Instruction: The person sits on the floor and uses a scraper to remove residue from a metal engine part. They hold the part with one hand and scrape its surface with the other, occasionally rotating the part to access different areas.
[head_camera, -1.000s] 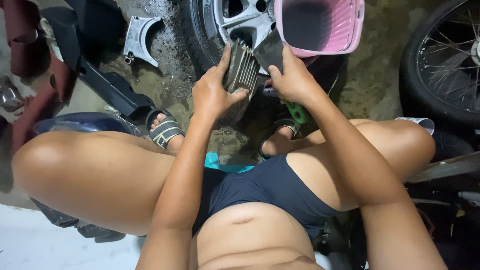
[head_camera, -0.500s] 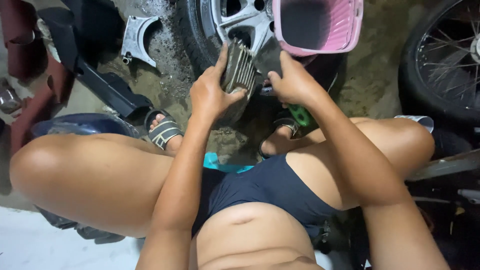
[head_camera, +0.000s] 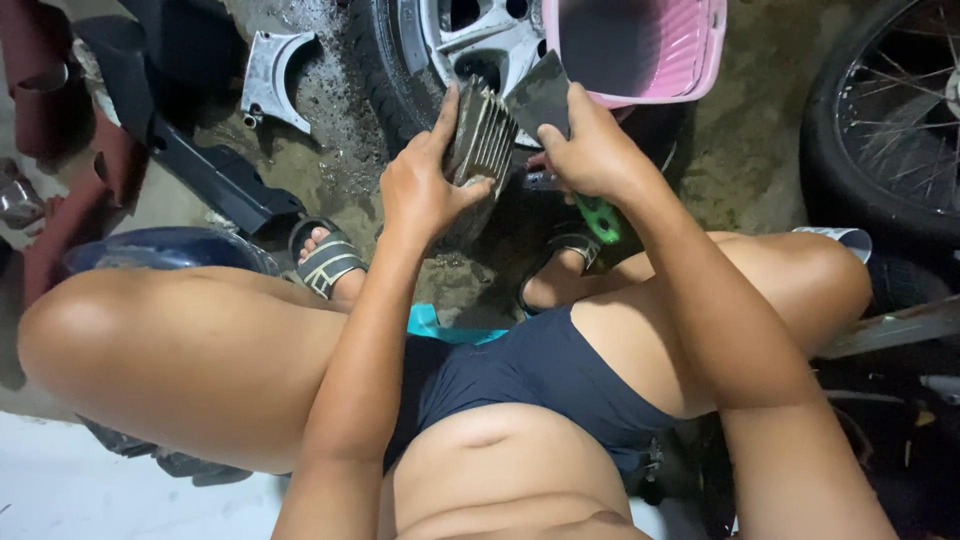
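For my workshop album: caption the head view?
Left hand steadies a finned metal part; right hand grips a green-handled scraper.

The finned part (head_camera: 482, 138) sits before the wheel (head_camera: 430, 45); the basket (head_camera: 640, 45) lies right of it.

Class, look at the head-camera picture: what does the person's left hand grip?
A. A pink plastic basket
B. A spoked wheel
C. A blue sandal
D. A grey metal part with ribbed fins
D: the left hand wraps around the grey ribbed metal part, thumb up along its side, while the pink basket sits apart behind it and the spoked wheel stands off to the right, untouched.
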